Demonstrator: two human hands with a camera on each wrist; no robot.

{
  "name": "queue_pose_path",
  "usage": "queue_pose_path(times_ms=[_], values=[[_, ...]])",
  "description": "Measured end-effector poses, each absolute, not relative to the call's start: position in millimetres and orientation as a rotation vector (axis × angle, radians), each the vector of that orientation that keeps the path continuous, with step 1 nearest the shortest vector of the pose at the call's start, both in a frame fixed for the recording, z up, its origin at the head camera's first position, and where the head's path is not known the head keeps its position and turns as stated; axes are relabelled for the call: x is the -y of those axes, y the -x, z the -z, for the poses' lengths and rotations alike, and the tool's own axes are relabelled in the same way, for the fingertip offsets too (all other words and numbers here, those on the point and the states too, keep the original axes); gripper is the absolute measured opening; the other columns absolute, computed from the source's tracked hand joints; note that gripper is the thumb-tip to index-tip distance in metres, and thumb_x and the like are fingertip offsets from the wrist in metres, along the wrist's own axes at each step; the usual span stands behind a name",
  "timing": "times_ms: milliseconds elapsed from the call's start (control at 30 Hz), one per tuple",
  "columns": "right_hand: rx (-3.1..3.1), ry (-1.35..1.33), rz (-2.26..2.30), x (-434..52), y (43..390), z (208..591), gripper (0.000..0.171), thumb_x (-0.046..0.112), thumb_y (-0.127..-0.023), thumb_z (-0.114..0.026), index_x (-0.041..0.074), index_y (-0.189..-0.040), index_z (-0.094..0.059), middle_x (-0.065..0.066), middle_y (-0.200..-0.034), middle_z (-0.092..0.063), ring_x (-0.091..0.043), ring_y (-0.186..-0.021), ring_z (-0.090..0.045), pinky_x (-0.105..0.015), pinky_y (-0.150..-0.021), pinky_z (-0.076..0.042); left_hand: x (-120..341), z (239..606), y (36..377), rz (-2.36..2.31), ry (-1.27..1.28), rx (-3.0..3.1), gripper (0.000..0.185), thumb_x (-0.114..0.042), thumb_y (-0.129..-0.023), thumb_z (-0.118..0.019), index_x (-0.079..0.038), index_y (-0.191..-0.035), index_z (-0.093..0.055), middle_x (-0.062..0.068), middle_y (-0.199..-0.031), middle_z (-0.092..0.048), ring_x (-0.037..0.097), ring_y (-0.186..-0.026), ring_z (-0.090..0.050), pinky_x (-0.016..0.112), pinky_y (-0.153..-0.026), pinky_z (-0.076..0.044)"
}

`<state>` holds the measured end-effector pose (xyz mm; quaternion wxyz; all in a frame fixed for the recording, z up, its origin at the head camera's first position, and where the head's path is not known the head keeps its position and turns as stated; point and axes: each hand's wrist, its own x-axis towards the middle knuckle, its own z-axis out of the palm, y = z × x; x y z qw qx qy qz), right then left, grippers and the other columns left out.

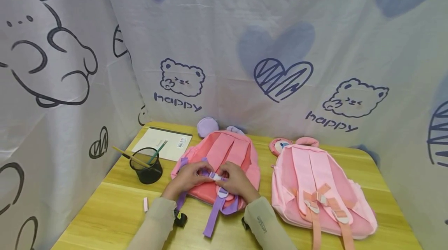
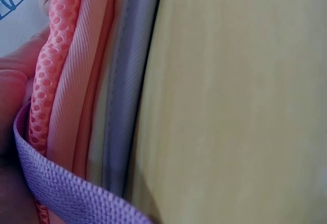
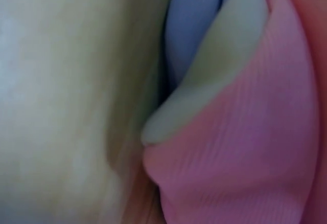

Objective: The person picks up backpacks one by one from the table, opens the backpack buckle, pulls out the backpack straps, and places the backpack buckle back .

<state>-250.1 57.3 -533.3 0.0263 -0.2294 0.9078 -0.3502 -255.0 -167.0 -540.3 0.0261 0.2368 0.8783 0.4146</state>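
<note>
A coral-pink backpack (image 1: 241,151) lies on the table with its shoulder straps facing up. Both hands meet over its middle, at a small white buckle (image 1: 216,177) on purple webbing. My left hand (image 1: 189,176) pinches the buckle's left side, thumb and fingers bent toward it. From the other side my right hand (image 1: 236,180) grips the buckle's right end. A loose purple strap (image 1: 214,217) trails from a white slider below the right hand. In the left wrist view the backpack's padded edge (image 2: 56,75) shows beside a purple strap (image 2: 76,196); the right wrist view shows pink fabric (image 3: 235,147) close up.
To the right lies a light pink backpack (image 1: 285,187) with peach straps. A black mesh pen cup (image 1: 149,174) holding pencils stands at left, before a pale notebook (image 1: 168,143). A small pink-and-white block (image 1: 145,204) lies near the left sleeve. Printed curtains surround the table.
</note>
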Motion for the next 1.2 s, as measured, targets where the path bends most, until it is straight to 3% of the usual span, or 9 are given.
queue_pose_path(times_ms=[633,1200], values=[[-2.786,0.735,1.192,-64,252,538,0.016,0.020,-0.088,-0.082,0.020,-0.085,-0.066,0.004,-0.087,-0.057,-0.011,-0.079,-0.050,-0.027,-0.074,-0.044,170,538,254,-1.403,-0.719,-2.599,0.016,-0.030,-0.096,-0.076,-0.027,-0.111,-0.071,-0.006,-0.103,-0.068,0.014,-0.089,-0.058,0.029,-0.080,-0.048],[-2.685,0.700,1.431,-68,250,535,0.012,0.016,-0.088,-0.079,0.013,-0.088,-0.068,-0.001,-0.087,-0.062,-0.014,-0.081,-0.055,-0.024,-0.074,-0.045,172,541,259,-1.498,-0.607,-2.570,0.021,-0.031,-0.096,-0.076,-0.023,-0.114,-0.068,-0.003,-0.100,-0.066,0.016,-0.087,-0.059,0.027,-0.078,-0.048]])
